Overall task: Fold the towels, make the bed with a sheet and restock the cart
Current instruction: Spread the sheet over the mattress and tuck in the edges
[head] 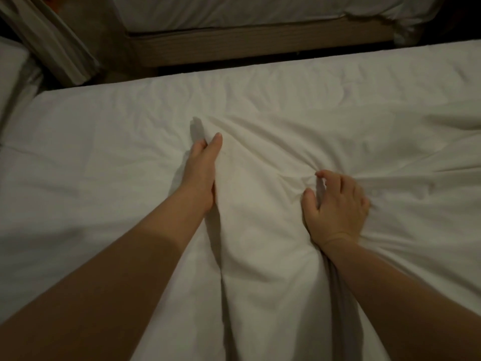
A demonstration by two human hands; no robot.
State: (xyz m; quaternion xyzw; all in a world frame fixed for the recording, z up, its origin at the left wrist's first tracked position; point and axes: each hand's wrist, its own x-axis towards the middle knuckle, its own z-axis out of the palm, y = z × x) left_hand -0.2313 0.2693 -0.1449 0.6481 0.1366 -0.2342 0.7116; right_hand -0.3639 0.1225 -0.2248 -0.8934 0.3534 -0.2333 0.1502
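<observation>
Bed-making in hand: left hand (203,168), nine o'clock, and right hand (338,207), four o'clock, each clench bunched sheet (260,152) (ridge between); next it probably needs pulling flat.

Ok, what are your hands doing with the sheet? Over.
Left hand pinches a fold of sheet. Right hand grips bunched sheet. Ridge raised between them, wrinkled. Other bed stands apart.

White sheet (260,105), bunched mid-bed, wrinkled
</observation>
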